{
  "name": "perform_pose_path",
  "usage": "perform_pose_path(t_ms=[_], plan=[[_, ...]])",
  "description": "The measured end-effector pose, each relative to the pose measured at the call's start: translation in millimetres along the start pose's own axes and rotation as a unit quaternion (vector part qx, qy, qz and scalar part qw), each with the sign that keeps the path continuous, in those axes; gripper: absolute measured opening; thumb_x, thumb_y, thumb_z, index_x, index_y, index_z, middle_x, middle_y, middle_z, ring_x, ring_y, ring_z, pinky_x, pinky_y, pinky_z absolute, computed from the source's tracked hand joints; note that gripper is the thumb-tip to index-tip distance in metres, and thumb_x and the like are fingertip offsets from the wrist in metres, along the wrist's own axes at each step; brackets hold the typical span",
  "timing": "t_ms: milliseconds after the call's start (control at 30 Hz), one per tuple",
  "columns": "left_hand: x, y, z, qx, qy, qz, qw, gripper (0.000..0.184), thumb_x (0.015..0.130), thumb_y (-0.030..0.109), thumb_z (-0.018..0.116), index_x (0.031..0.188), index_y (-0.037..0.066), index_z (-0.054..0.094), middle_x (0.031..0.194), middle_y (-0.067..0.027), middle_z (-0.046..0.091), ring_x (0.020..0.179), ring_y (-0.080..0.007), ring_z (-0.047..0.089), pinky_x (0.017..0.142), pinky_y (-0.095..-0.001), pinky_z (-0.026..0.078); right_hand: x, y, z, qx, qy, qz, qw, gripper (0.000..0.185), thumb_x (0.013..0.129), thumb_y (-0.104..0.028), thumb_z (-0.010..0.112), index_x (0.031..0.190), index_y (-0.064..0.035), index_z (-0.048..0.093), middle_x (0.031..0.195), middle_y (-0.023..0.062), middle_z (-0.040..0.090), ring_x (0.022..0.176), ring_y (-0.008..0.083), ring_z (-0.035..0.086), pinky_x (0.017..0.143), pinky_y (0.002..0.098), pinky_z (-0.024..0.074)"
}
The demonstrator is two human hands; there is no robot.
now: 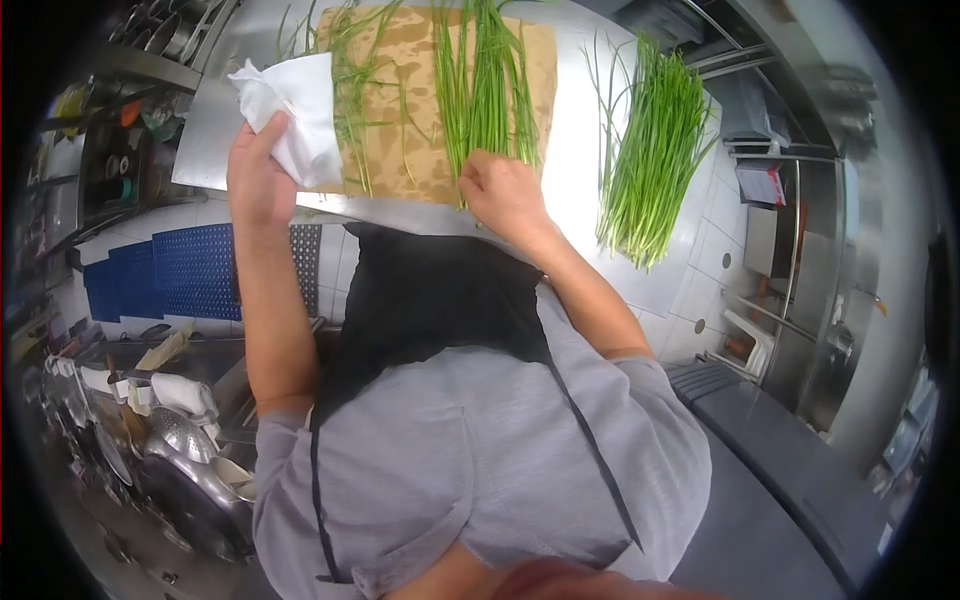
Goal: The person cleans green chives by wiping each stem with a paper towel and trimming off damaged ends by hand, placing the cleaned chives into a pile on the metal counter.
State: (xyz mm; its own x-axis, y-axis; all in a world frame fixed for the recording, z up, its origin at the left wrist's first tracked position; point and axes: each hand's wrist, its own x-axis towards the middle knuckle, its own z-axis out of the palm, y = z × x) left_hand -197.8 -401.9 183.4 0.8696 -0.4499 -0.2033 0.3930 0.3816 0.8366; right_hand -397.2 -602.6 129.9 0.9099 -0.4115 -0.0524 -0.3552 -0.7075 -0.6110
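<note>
The left hand (262,180) grasped a crumpled white cloth (305,120), thumb laid over its near side and the fingers mostly hidden behind it; the cloth, which could also have been a paper towel, hung over the left edge of a sheet of brown paper (415,60) and covered some of the greens there. The right hand (503,198) was curled inward, with bent knuckles, at the near ends of the middle bunch of chives (490,90); the fingertips were turned out of sight, so I cannot tell whether they pinched any stalks. That bunch lay on the brown paper toward its right side, long thin stalks running roughly away from the person, with a narrow gap partway through it. Just right of the cloth lay some loose chives (355,130), sparser and more tangled, a few stalks straying across the paper. Dark, damp-looking patches marked the paper between the two groups. A much thicker pile of chives (660,150) lay apart, off the paper and farther right on the shiny metal tabletop (210,150), its stalks mostly parallel and slightly fanned. The person stood close against the near edge in a grey short-sleeved shirt (400,430) and a black apron (440,290). Down to the left, blue perforated mats (195,265) covered part of the pale tiled floor, and a metal colander (180,435) sat among other kitchenware.
</note>
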Motion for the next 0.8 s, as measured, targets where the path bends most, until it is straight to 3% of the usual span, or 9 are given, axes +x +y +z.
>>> perform_pose_path(t_ms=[100, 133, 233, 400, 533, 633, 667, 767, 800], plan=[[-7, -8, -3, 0.223, -0.013, -0.001, 0.975, 0.033, 0.092, 0.005, 0.057, 0.123, -0.005, 0.057, 0.127, -0.0135, 0.057, 0.113, -0.0208, 0.057, 0.096, -0.0306, 0.044, 6, -7, 7, -0.095, -0.028, 0.007, 0.995, 0.014, 0.077, -0.016, 0.063, 0.078, -0.0025, 0.065, 0.070, 0.0189, 0.066, 0.068, 0.0377, 0.065, 0.066, 0.0459, 0.0520], [-4, -10, -8, 0.426, -0.058, 0.150, 0.890, 0.035, 0.091, 0.004, 0.057, 0.125, -0.005, 0.057, 0.135, -0.0125, 0.050, 0.117, -0.0188, 0.053, 0.099, -0.0301, 0.041, 8, -8, 7, -0.131, -0.037, 0.013, 0.991, 0.015, 0.077, -0.017, 0.063, 0.078, -0.0023, 0.065, 0.071, 0.0191, 0.066, 0.068, 0.0376, 0.066, 0.066, 0.0458, 0.0521], [-11, -7, -7, 0.377, -0.064, 0.115, 0.917, 0.035, 0.090, 0.003, 0.057, 0.124, -0.007, 0.056, 0.139, -0.0127, 0.046, 0.120, -0.0179, 0.051, 0.100, -0.0298, 0.039, 14, -8, 7, -0.129, -0.038, 0.067, 0.989, 0.020, 0.076, -0.021, 0.064, 0.079, -0.0011, 0.067, 0.072, 0.0219, 0.066, 0.071, 0.0376, 0.067, 0.067, 0.0451, 0.0532], [-15, 7, 10, 0.196, -0.036, 0.050, 0.979, 0.037, 0.089, 0.003, 0.059, 0.124, -0.006, 0.055, 0.126, -0.0131, 0.057, 0.110, -0.0194, 0.059, 0.095, -0.0315, 0.045, 14, 7, -10, 0.170, -0.011, 0.138, 0.976, 0.019, 0.074, -0.013, 0.066, 0.084, 0.0039, 0.066, 0.069, 0.0193, 0.066, 0.062, 0.0276, 0.066, 0.061, 0.0378, 0.0538], [2, -4, 9, 0.089, -0.052, 0.042, 0.994, 0.038, 0.089, 0.003, 0.059, 0.125, -0.006, 0.053, 0.112, -0.0123, 0.065, 0.099, -0.0197, 0.064, 0.090, -0.0326, 0.050, 13, 9, -24, 0.485, -0.037, 0.234, 0.841, 0.024, 0.082, -0.003, 0.060, 0.106, 0.0019, 0.059, 0.074, 0.0076, 0.065, 0.055, 0.0121, 0.057, 0.048, 0.0245, 0.0451], [5, -19, 10, -0.008, -0.027, -0.038, 0.999, 0.038, 0.089, 0.006, 0.057, 0.125, -0.005, 0.052, 0.116, -0.0123, 0.064, 0.102, -0.0198, 0.064, 0.092, -0.0330, 0.049, 12, 18, -27, 0.568, -0.071, 0.283, 0.770, 0.033, 0.086, -0.003, 0.059, 0.118, 0.0008, 0.052, 0.081, 0.0087, 0.066, 0.056, 0.0130, 0.057, 0.048, 0.0248, 0.0461], [7, -29, 9, -0.037, 0.016, -0.061, 0.997, 0.034, 0.090, 0.009, 0.056, 0.122, -0.002, 0.054, 0.105, -0.0091, 0.067, 0.085, -0.0163, 0.067, 0.075, -0.0284, 0.054, 11, 20, -29, 0.585, -0.080, 0.287, 0.755, 0.031, 0.086, -0.004, 0.060, 0.117, 0.0003, 0.054, 0.080, 0.0081, 0.066, 0.057, 0.0128, 0.058, 0.049, 0.0252, 0.0468], [10, -46, -19, -0.171, -0.170, -0.144, 0.960, 0.027, 0.091, 0.012, 0.056, 0.115, 0.000, 0.057, 0.092, -0.0060, 0.068, 0.065, -0.0126, 0.063, 0.052, -0.0253, 0.050, 9, 21, -35, 0.604, -0.099, 0.294, 0.735, 0.026, 0.087, -0.006, 0.061, 0.112, -0.0016, 0.057, 0.079, 0.0066, 0.066, 0.061, 0.0123, 0.061, 0.050, 0.0253, 0.0479], [2, -42, 2, -0.147, -0.045, -0.165, 0.974, 0.021, 0.090, 0.012, 0.060, 0.109, 0.002, 0.059, 0.082, -0.0043, 0.066, 0.050, -0.0102, 0.056, 0.037, -0.0248, 0.038, 9, 20, -35, 0.591, -0.100, 0.293, 0.745, 0.024, 0.088, -0.007, 0.060, 0.111, -0.0023, 0.058, 0.080, 0.0062, 0.066, 0.062, 0.0121, 0.061, 0.050, 0.0246, 0.0476]])
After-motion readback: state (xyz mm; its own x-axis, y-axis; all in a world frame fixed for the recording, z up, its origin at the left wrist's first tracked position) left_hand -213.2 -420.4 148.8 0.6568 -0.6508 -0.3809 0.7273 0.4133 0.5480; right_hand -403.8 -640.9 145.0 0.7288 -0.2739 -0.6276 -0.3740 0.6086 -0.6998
